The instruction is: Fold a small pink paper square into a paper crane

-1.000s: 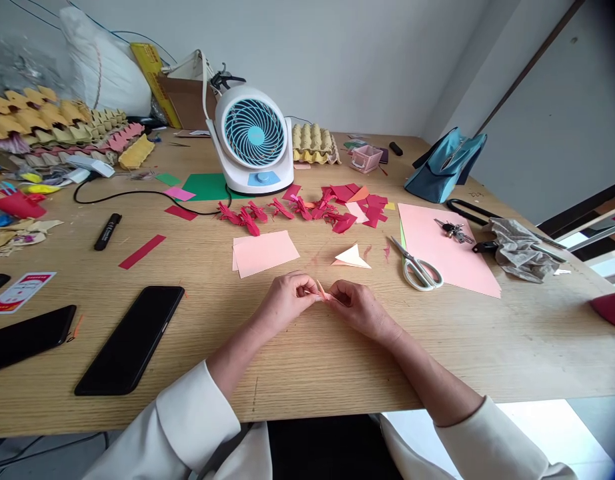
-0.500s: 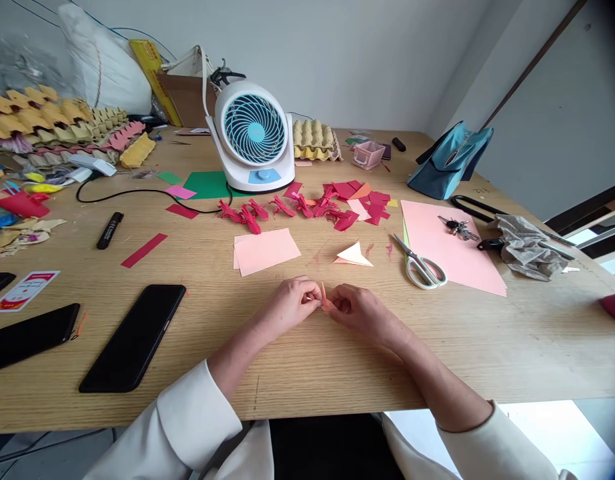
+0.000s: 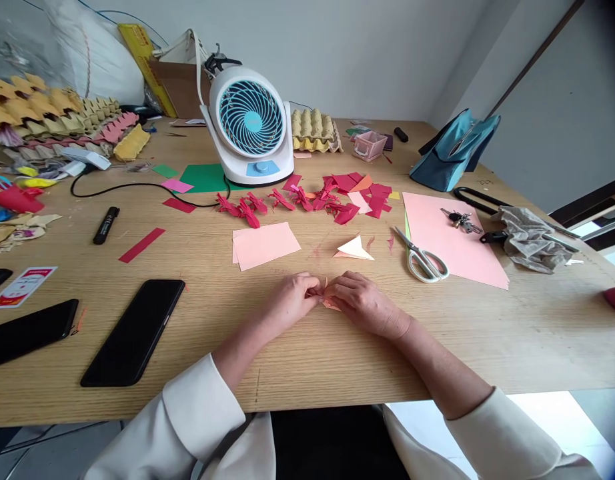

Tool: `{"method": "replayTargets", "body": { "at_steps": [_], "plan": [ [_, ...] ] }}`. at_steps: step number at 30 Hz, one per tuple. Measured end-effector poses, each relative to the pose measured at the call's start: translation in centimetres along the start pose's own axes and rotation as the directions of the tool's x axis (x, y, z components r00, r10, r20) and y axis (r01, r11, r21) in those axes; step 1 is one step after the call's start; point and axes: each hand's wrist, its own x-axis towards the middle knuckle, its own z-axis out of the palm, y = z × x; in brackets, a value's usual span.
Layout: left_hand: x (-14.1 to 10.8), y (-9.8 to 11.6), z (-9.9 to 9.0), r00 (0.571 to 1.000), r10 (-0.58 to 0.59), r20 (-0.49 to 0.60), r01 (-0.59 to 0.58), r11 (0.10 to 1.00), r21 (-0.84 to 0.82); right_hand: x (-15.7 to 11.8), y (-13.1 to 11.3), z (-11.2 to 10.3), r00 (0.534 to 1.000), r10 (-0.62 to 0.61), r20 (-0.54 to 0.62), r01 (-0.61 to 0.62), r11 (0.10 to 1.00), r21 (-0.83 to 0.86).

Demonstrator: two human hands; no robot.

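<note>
Between my hands, low over the front middle of the table, is a small folded piece of pink paper (image 3: 330, 304). My left hand (image 3: 296, 295) pinches its left side with thumb and fingers. From the right, my right hand (image 3: 358, 300) grips the same piece, its fingers covering much of it. Just beyond lies a folded pale paper shape (image 3: 355, 248). Flat pink paper rectangles (image 3: 267, 245) rest to the left of that. Scissors (image 3: 423, 260) with white handles lie to the right, beside a large pink sheet (image 3: 452, 247).
A white fan (image 3: 252, 127) stands at the back, with red folded paper pieces (image 3: 247, 208) in front. Phones (image 3: 135, 333) and a black marker (image 3: 106, 225) lie left. Keys (image 3: 460, 220), a blue bag (image 3: 452, 153) and a crumpled grey cloth (image 3: 532, 240) are right.
My right hand has turned over the paper, its fingers now reaching across to my left fingertips. Less of the paper shows between my hands. The camera view has shifted slightly.
</note>
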Motion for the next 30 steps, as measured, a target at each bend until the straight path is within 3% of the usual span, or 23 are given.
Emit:
{"method": "replayTargets", "body": {
  "at_steps": [7, 14, 21, 27, 30],
  "plan": [
    [0.5, 0.4, 0.1, 0.999, -0.037, 0.028, 0.038, 0.999, -0.013, -0.6, 0.8, -1.1, 0.995, -0.064, 0.071, 0.060, 0.996, 0.062],
    [0.6, 1.4, 0.2, 0.994, -0.106, 0.005, 0.106, 0.993, 0.045, -1.5, 1.6, -1.4, 0.980, -0.170, 0.101, 0.170, 0.985, 0.015],
    [0.4, 0.2, 0.1, 1.000, -0.022, 0.014, 0.022, 1.000, -0.021, -1.6, 1.7, -0.9, 0.975, -0.205, 0.087, 0.209, 0.977, -0.033],
    [-0.2, 0.8, 0.5, 1.000, 0.010, -0.020, -0.007, 0.991, 0.131, -1.7, 1.7, -0.7, 0.976, -0.208, 0.066, 0.209, 0.978, -0.010],
    [-1.2, 1.2, 0.9, 0.993, 0.065, -0.094, -0.041, 0.972, 0.233, -1.8, 1.7, -0.7, 0.978, -0.197, 0.074, 0.199, 0.980, -0.015]
  ]
}}
